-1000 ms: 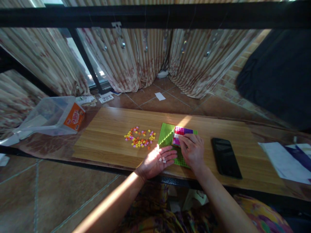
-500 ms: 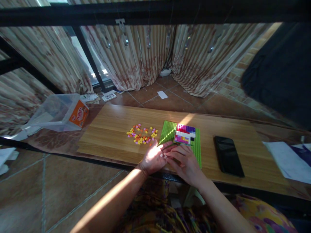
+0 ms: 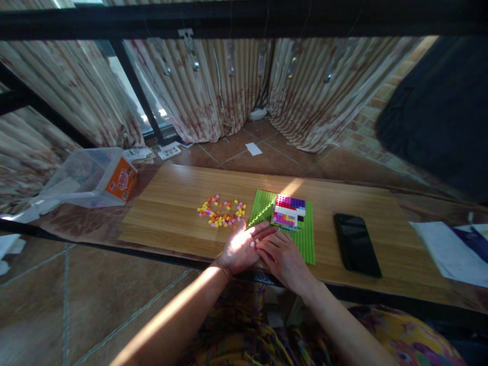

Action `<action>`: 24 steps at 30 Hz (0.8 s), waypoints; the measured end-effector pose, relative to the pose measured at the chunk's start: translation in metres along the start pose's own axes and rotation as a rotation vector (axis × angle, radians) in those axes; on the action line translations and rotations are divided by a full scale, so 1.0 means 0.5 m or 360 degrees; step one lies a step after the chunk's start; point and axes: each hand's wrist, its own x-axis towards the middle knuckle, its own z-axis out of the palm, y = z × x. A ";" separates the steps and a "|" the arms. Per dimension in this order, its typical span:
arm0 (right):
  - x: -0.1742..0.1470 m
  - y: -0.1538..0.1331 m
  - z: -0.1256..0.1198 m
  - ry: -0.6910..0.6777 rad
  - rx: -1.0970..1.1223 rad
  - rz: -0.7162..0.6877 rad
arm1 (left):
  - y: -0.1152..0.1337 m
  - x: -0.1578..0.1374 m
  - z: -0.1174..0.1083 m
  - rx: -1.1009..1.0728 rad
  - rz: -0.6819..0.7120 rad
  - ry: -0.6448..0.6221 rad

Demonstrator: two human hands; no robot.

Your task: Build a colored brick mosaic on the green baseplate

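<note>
My left hand (image 3: 241,248) is palm up above the table's front edge, its fingers stretched out, with a small white toy brick (image 3: 252,244) lying in the palm. My right hand (image 3: 282,254) reaches over that palm with bent fingers close together; whatever is between its fingertips is hidden. Just beyond the hands is a green studded baseplate (image 3: 307,239). On it sits a block of assembled bricks (image 3: 286,211) in red, purple, white, pink, yellow and black. Left of the baseplate, loose yellow, orange and pink bricks (image 3: 219,221) are scattered on the wood.
A black phone (image 3: 357,245) lies on the wooden table (image 3: 160,213), right of the baseplate. White paper (image 3: 450,251) is at the far right. A clear plastic bin (image 3: 89,178) with an orange label stands at the left. Curtains (image 3: 221,91) hang behind.
My right hand's fingers have drawn closer together and cover more of the left palm. Fewer white bricks show there now. The view has shifted slightly.
</note>
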 end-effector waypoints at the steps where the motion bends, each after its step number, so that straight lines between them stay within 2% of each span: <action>1: 0.000 0.001 0.000 -0.0007 0.0001 -0.0009 | 0.000 0.000 0.002 -0.0002 0.0002 0.0007; 6: -0.001 0.001 -0.004 0.0025 0.0078 -0.0033 | -0.002 0.001 0.009 -0.0016 0.0006 0.0029; 12: 0.005 0.012 -0.022 0.0292 0.0304 0.0090 | -0.002 0.003 -0.001 -0.0054 -0.0004 -0.0028; 19: 0.008 0.074 -0.057 0.0715 0.0116 0.0307 | -0.001 0.001 -0.004 0.0075 -0.0018 -0.0006; 24: 0.012 0.115 -0.066 0.0822 -0.0042 0.0373 | -0.001 0.002 -0.006 0.0125 -0.0023 -0.0007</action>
